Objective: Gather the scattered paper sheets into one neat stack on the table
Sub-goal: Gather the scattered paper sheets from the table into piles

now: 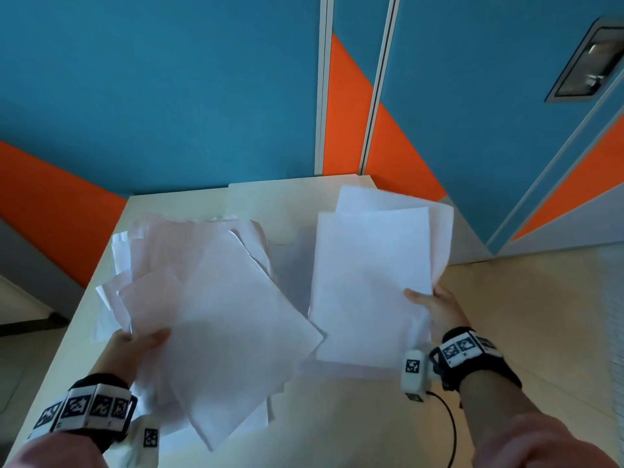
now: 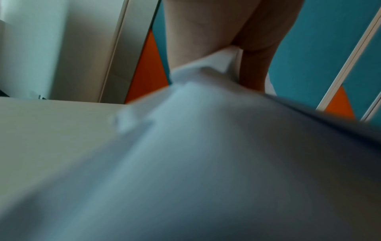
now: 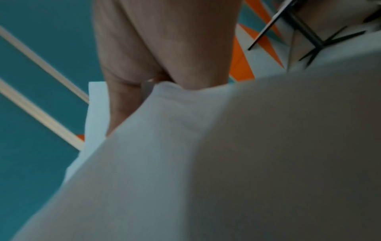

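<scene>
Two loose bundles of white paper sheets are held above a pale table. My left hand grips the left bundle at its near left edge, thumb on top; its sheets are fanned and skewed. My right hand pinches the right bundle at its near right edge, and these sheets lie straighter. In the left wrist view my fingers clasp the paper, which fills the lower frame. In the right wrist view, fingers curl over a sheet edge.
Blue and orange wall panels stand right behind the table's far edge. The floor lies to the right, beyond the table's right side. A black cable runs from my right wrist band.
</scene>
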Action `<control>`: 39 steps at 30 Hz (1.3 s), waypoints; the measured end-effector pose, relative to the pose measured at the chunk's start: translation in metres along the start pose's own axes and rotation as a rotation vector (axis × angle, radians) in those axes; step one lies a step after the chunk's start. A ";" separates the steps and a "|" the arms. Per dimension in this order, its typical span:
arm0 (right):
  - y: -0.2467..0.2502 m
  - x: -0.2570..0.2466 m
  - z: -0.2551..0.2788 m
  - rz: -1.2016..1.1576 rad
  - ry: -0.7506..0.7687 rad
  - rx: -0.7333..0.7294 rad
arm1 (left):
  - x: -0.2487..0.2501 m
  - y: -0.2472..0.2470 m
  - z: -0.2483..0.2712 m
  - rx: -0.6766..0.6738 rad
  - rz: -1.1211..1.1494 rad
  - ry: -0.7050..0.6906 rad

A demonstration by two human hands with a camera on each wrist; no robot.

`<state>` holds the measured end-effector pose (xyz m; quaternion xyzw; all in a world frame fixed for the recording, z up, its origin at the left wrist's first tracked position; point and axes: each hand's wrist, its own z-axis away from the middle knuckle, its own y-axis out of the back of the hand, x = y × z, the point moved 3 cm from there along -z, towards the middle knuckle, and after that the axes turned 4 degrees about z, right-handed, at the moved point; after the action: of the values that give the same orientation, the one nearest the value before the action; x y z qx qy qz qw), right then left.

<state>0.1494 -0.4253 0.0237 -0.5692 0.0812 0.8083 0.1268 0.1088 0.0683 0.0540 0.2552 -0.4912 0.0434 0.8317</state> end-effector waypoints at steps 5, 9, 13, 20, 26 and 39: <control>-0.018 -0.025 0.012 -0.152 0.015 -0.227 | -0.001 0.002 -0.005 -0.001 0.018 -0.021; -0.052 -0.033 0.022 -0.146 0.025 -0.404 | 0.019 -0.007 0.008 0.008 -0.010 -0.083; -0.061 -0.055 0.025 -0.154 0.087 -0.483 | 0.034 0.001 0.012 0.099 -0.045 -0.119; -0.092 -0.071 0.027 -0.170 0.080 -0.523 | 0.029 -0.006 0.005 0.038 0.009 -0.126; -0.135 -0.041 0.036 -0.007 0.006 -0.479 | 0.027 -0.033 0.019 -0.272 0.323 -0.081; -0.178 -0.005 0.041 0.242 -0.164 -0.622 | 0.015 -0.045 0.021 -0.311 0.237 0.046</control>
<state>0.1671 -0.2442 0.0451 -0.5000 -0.1126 0.8466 -0.1437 0.1141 0.0166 0.0577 0.0630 -0.4996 0.0703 0.8611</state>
